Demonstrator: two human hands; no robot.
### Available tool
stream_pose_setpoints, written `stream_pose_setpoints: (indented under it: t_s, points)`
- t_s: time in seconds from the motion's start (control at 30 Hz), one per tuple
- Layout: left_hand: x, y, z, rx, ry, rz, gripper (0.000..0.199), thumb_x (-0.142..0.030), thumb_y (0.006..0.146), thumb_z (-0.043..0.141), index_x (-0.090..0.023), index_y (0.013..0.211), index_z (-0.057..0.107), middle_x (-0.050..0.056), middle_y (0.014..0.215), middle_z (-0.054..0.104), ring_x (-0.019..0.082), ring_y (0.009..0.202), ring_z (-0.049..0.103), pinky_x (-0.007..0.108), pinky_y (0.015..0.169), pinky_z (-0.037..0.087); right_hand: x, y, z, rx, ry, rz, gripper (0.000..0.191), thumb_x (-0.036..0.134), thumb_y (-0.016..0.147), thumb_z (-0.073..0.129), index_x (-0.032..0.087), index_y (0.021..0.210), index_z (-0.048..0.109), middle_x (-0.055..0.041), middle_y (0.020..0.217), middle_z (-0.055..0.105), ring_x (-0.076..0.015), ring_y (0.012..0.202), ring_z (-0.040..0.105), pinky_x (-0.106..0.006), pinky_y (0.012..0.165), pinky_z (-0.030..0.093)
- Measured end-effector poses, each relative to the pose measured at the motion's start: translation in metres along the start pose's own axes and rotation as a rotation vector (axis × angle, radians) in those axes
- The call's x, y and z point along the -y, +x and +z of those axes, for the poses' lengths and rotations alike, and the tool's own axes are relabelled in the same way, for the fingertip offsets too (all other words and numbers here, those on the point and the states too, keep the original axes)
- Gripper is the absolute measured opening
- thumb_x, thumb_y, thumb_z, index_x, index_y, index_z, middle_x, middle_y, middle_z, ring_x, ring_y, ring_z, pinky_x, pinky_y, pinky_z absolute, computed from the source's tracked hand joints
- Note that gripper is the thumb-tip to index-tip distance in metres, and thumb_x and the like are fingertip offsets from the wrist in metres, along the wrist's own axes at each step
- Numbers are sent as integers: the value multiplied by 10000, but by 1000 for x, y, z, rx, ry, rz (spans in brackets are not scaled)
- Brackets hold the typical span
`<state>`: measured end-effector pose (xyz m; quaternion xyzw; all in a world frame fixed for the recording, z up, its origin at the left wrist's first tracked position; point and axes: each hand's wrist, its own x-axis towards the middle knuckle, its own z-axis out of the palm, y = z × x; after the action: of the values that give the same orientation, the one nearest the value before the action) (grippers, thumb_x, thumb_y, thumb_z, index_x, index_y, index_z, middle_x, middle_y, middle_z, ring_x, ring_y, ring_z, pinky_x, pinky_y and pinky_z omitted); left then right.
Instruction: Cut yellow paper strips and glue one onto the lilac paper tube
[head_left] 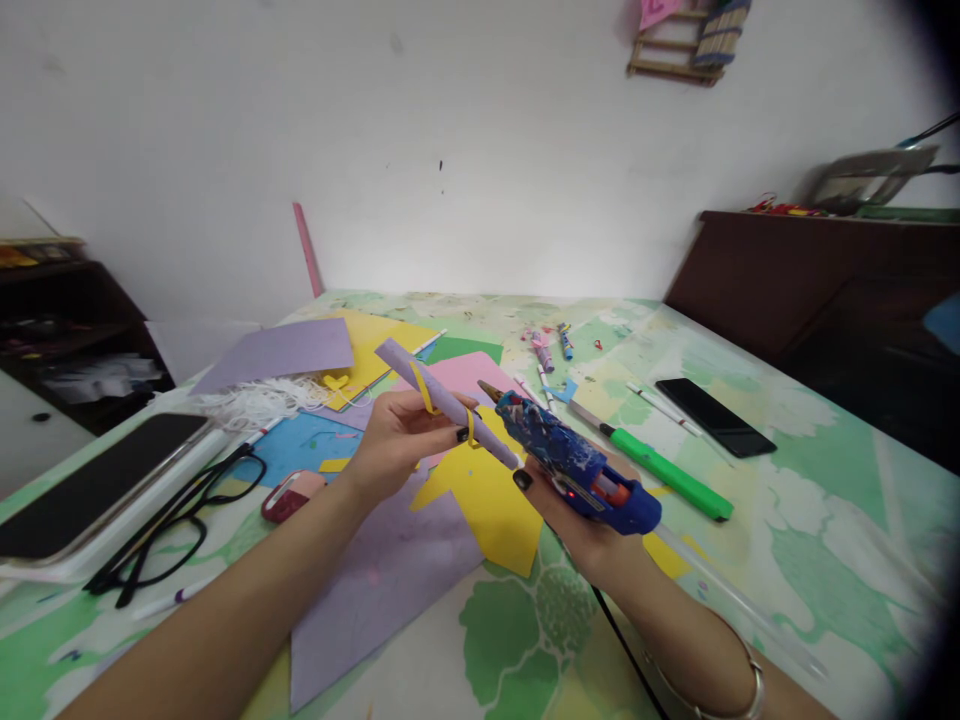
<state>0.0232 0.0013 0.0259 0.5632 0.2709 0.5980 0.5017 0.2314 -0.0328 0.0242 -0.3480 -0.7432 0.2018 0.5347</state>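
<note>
Between the thumb and fingers of my left hand (401,440) is a rolled purple paper tube (450,405), held tilted, with thin yellow paper strips (421,385) looped on it. My right hand (577,535) grips a blue hot glue gun (574,455). A clear glue stick (742,595) juts from its back, and a small red light glows on its side. The brass nozzle (491,392) points left, close to the tube. Under both hands lie a cut yellow paper (499,500) and a purple sheet (375,590).
At right are a green utility knife (667,470) and a black phone (716,415). To the left sit eyeglasses (180,530), a tablet-like device (97,485), a pink-and-red case (292,497) and white yarn (259,400). A black cord (622,640) runs below my right hand.
</note>
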Motion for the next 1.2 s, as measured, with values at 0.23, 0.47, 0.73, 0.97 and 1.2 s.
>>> stream_pose_setpoints:
  t_s: [0.23,0.47,0.73,0.97,1.2]
  points:
    - [0,1,1,-50,3,-8,265,-150,601,839,-196,853,773,61,857,750,190,736,693,303,712,580,-1,-2,-2,23,12,26,125,333,797,653,237,738,598,15,620,627,-145,516,575,-275,477,479]
    - [5,4,-1,-15,36,14,147,-135,620,821,-155,748,751,48,804,697,169,757,651,289,730,550,-1,-1,-1,5,25,-10,117,332,798,661,239,746,613,22,618,621,-133,497,561,-264,466,463]
    - [4,5,3,-23,124,-22,98,-149,641,811,-140,704,736,53,784,692,171,776,641,293,751,534,-5,-3,0,-20,-17,-39,86,298,783,671,241,748,617,8,659,653,-162,569,614,-290,537,512]
    - [5,7,2,-76,176,-126,159,-206,600,830,-135,706,736,54,783,723,188,770,667,326,783,540,1,3,0,-55,13,-111,49,242,778,651,238,826,663,-8,782,713,-176,667,666,-303,643,559]
    - [13,10,-3,-101,188,-162,256,-275,520,873,-130,654,711,63,713,742,209,713,694,367,779,559,1,-4,0,-187,28,14,66,270,733,690,222,778,680,-10,709,709,-198,614,668,-328,591,570]
